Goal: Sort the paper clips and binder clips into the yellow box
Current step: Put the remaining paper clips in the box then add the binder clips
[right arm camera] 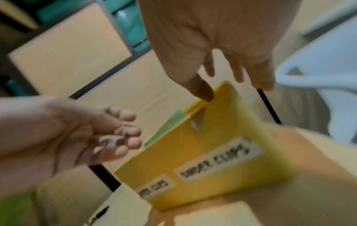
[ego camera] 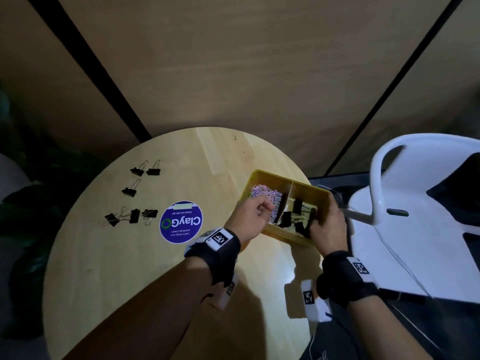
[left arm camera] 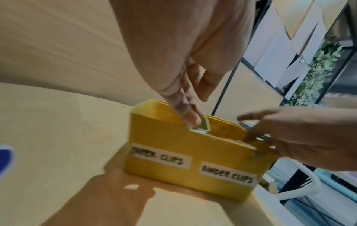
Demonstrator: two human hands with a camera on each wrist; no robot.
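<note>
The yellow box (ego camera: 285, 236) stands at the right edge of the round table, split by a divider. Its left compartment holds pink and purple paper clips (ego camera: 262, 192); its right one holds black binder clips (ego camera: 296, 206). My left hand (ego camera: 253, 213) hovers over the paper-clip side, fingers curled round a few paper clips (right arm camera: 110, 142). My right hand (ego camera: 324, 219) grips the box's right end, thumb on the rim (right arm camera: 206, 94). The front wall (left arm camera: 183, 152) carries labels reading PAPER CLIPS and BINDER CLIPS. Several loose binder clips (ego camera: 130, 189) lie on the table's left side.
A round blue ClayGo sticker (ego camera: 181, 222) sits mid-table between the loose clips and the box. A white chair (ego camera: 415, 203) stands close against the table's right side, just beyond the box. Wooden wall panels rise behind the table.
</note>
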